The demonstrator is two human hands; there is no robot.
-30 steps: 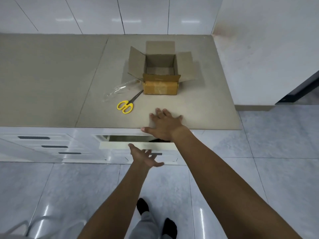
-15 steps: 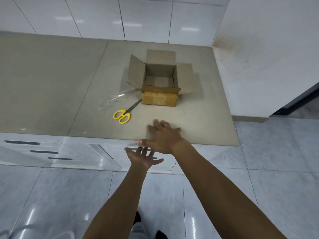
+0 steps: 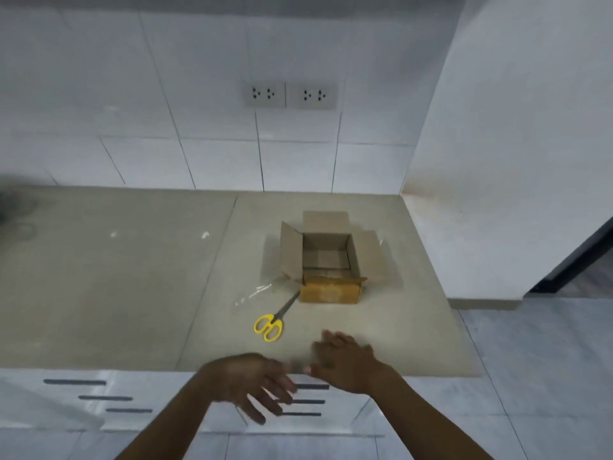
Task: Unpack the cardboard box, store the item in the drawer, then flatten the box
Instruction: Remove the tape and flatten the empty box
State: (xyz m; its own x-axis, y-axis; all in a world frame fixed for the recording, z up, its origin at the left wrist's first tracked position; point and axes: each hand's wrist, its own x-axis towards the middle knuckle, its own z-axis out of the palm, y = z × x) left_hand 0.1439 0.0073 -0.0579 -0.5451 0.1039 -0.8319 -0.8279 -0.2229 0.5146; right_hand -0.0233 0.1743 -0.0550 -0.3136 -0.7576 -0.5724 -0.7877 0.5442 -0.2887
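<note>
A small cardboard box (image 3: 330,290) stands on the beige counter (image 3: 132,277), right of centre, all flaps folded out and nothing visible inside. The white drawers (image 3: 308,401) under the counter edge are pushed in, their dark handle slots showing. My right hand (image 3: 345,363) lies flat, fingers spread, on the counter's front edge, well short of the box. My left hand (image 3: 252,383) hovers blurred in front of the drawer fronts, fingers apart and holding nothing.
Yellow-handled scissors (image 3: 270,323) lie on the counter left of the box, beside a crumpled clear plastic wrapper (image 3: 255,292). A white wall panel (image 3: 497,161) bounds the counter on the right. Two wall sockets (image 3: 292,94) sit in the tiled backsplash.
The open drawer was pushed in and is now shut. My left hand has come off the drawer front and risen. The camera has tilted up toward the wall.
</note>
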